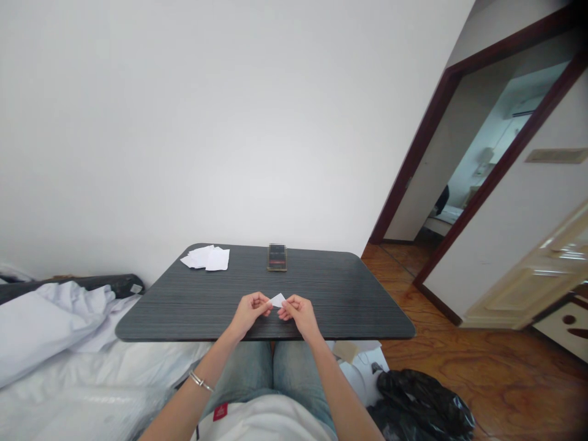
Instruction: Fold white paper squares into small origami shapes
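Observation:
Between my two hands is a small white piece of folded paper (277, 300), held over the near part of the dark table (193, 312). My left hand (252, 309) pinches its left corner between thumb and fingers. On the other side, my right hand (297, 311) grips the right corner the same way, with the fingers curled in. Several white paper sheets (217, 258) lie overlapping at the table's far left. A phone (277, 258) lies at the back middle of the table, its dark screen facing up.
White bedding (50, 318) is heaped on the left beside the table. On the wooden floor (413, 343) at the right sits a black plastic bag (420, 401), near some white papers. A white wall (257, 122) rises behind the table, and a doorway with a dark red frame (427, 122) stands to the right.

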`<control>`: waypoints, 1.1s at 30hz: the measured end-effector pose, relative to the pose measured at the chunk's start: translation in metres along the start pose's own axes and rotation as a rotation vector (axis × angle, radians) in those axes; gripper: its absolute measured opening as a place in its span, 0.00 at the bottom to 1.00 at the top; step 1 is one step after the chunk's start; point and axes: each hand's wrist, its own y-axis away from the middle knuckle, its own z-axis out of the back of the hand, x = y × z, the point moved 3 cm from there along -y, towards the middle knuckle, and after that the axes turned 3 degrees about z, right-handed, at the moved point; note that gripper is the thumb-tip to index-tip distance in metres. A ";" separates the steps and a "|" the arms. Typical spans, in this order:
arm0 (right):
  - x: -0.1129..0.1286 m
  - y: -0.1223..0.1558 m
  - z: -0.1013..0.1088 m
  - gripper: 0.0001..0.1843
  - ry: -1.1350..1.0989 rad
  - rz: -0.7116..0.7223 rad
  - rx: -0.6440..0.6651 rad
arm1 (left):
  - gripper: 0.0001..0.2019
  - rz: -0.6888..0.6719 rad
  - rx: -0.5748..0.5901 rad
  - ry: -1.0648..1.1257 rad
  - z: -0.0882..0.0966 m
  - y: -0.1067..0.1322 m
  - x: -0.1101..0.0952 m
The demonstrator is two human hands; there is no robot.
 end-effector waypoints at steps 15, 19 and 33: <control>0.008 0.006 -0.002 0.13 0.000 0.012 0.069 | 0.20 0.090 0.168 0.011 -0.007 -0.002 0.005; 0.008 0.006 -0.001 0.13 -0.008 0.020 0.046 | 0.17 0.096 0.200 0.018 -0.005 -0.003 0.009; 0.007 0.005 -0.002 0.13 0.008 0.013 0.040 | 0.12 0.007 0.196 -0.086 -0.007 0.000 0.005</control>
